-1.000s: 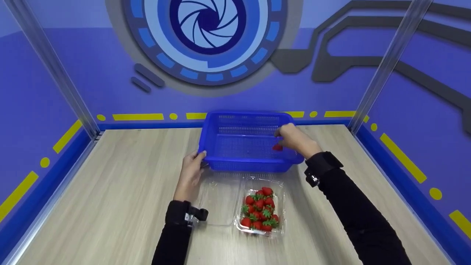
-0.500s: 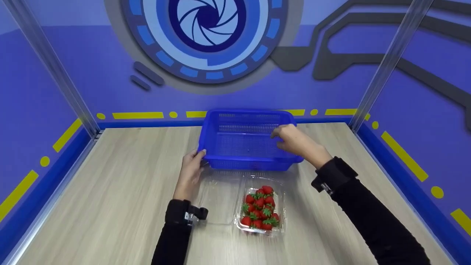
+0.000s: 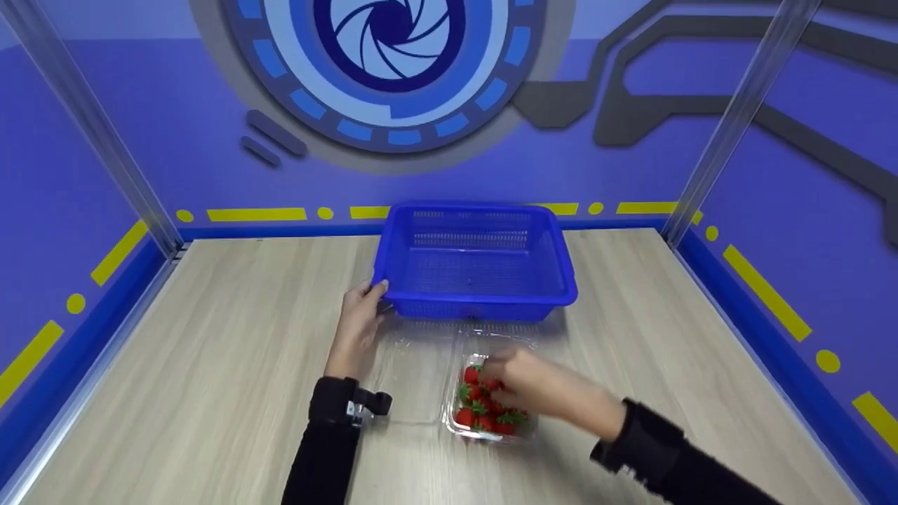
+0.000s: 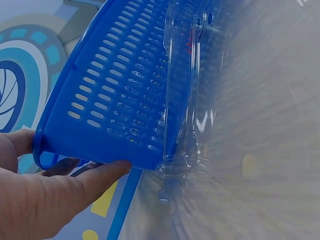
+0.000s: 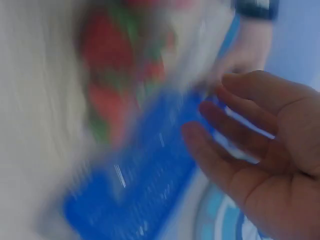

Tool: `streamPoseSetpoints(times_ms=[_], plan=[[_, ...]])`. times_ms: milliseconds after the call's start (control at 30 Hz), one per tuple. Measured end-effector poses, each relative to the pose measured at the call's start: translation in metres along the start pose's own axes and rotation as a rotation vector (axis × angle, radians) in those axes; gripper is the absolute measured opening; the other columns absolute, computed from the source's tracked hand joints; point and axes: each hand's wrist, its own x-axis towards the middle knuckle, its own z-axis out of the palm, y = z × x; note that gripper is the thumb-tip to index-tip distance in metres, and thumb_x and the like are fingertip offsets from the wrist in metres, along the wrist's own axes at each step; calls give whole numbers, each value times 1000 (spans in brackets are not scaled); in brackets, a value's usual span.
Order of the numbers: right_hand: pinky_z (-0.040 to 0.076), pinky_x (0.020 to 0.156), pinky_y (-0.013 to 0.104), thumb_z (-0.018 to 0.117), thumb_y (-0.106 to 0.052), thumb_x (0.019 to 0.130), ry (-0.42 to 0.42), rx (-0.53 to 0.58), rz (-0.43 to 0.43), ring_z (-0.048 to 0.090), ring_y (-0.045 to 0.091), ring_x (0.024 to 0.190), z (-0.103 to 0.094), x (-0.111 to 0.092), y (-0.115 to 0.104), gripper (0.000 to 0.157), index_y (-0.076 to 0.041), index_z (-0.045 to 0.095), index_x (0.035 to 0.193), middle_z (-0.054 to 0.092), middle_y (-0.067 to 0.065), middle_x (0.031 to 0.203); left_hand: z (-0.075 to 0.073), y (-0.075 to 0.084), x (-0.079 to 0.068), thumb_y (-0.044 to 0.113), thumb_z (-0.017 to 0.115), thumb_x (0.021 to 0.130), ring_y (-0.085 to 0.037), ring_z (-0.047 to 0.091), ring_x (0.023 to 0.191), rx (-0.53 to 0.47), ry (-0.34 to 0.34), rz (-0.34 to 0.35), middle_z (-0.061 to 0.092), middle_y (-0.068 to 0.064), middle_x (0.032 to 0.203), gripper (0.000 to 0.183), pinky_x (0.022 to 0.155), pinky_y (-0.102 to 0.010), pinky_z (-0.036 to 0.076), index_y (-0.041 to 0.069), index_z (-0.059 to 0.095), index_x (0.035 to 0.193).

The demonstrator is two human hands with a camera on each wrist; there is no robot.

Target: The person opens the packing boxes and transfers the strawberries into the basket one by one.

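Observation:
My left hand (image 3: 358,330) grips the left front corner of a blue slotted plastic basket (image 3: 477,308), thumb on the rim. In the left wrist view its fingers and thumb (image 4: 107,175) close round the basket's corner. Over an opened clear plastic clamshell box (image 3: 484,436) hovers my right hand (image 3: 530,382), blurred by motion and hiding some of the strawberries (image 3: 466,417) inside. These are red with green leaves. The right wrist view has the right hand's fingers (image 5: 215,155) loosely spread, with nothing between them.
The clamshell's clear lid (image 3: 414,379) lies flat to the left of its filled half, right in front of the basket. A light wood tabletop (image 3: 245,337) carries everything. Blue printed panels (image 3: 126,140) wall it in at the back and sides.
My right hand held a strawberry over the basket, then let it go there. It has since come down and toward me, over the clamshell. My left hand keeps its grip on the basket.

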Motion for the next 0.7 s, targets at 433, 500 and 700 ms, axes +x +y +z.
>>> streamPoseSetpoints(times_ms=[433,500,700], plan=[[41,52,17,70,8,81,-23,-33,119,46,3,63,30,-6,-18,15,-6,67,78,61,0,76,-1,0,2,13,51,107,-38,55,128,9,24,0,50,-32,144,45,111,-54,42,-7,44,147],[40,49,16,70,7,81,-3,-74,104,47,3,61,31,-6,-18,16,-7,66,75,60,-1,72,-1,0,3,13,52,107,-38,55,129,36,33,-1,51,-31,144,47,111,-53,43,-7,43,148],[42,47,16,70,4,82,16,-190,75,51,3,59,33,-6,-17,18,-10,66,71,58,-3,66,-1,0,4,12,51,107,-40,55,130,37,32,8,50,-33,144,47,110,-53,44,-7,43,149]])
